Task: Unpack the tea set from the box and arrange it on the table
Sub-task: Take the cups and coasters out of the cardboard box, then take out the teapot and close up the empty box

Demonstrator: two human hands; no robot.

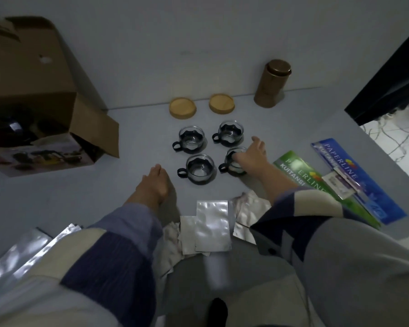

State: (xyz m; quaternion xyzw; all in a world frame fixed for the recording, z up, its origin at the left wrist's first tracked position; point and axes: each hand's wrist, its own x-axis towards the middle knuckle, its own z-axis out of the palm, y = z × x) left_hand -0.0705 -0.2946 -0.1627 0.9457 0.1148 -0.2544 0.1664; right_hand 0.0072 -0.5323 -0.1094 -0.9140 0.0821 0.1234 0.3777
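Note:
Several glass cups with black holders stand in a square on the grey table: far left cup [190, 139], far right cup [230, 133], near left cup [199, 168]. My right hand [250, 156] rests over the near right cup [232, 165], fingers around its rim. My left hand [154, 185] lies flat on the table left of the cups, holding nothing. Two round wooden coasters [182, 107] [221, 103] lie behind the cups. The open cardboard box [33, 95] sits at the left with a dark teapot [8, 131] inside.
A tall bronze canister [272, 83] stands at the back right by the wall. Silver foil wrappers [213, 228] lie at the near edge. Green and blue receipt books [335, 182] lie to the right near the table edge.

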